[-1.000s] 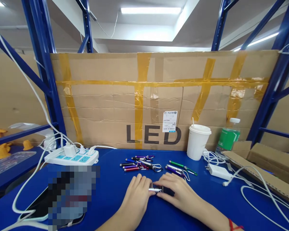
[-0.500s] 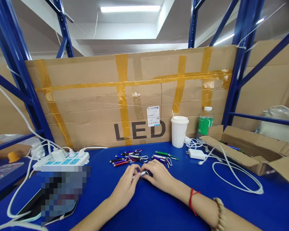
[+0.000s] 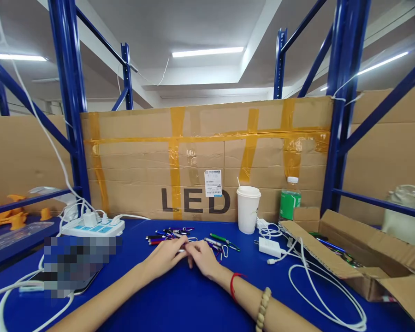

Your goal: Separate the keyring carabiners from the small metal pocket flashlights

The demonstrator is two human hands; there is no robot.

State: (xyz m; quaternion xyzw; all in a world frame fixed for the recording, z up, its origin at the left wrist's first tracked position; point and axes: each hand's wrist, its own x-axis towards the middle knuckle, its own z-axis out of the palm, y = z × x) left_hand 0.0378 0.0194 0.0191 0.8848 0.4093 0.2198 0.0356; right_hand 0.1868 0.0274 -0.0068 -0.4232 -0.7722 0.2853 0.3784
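Silver pen-shaped tube (image 3: 182,250): hold level, short of worktop's (image 3: 180,299) far edge; left grip (image 3: 163,258) pinches it, right grip's (image 3: 204,259) closure hidden.

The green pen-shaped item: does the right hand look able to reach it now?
Probably yes: the green pen-shaped item lies just beyond the right hand, and nothing seems to cover it. However, its fingers meet the left hand, so they may need to part first.

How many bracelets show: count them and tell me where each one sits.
2: a thin red cord bracelet nearer the right hand, and a beige round-beaded bracelet farther up the same forearm. More could be hidden out of view.
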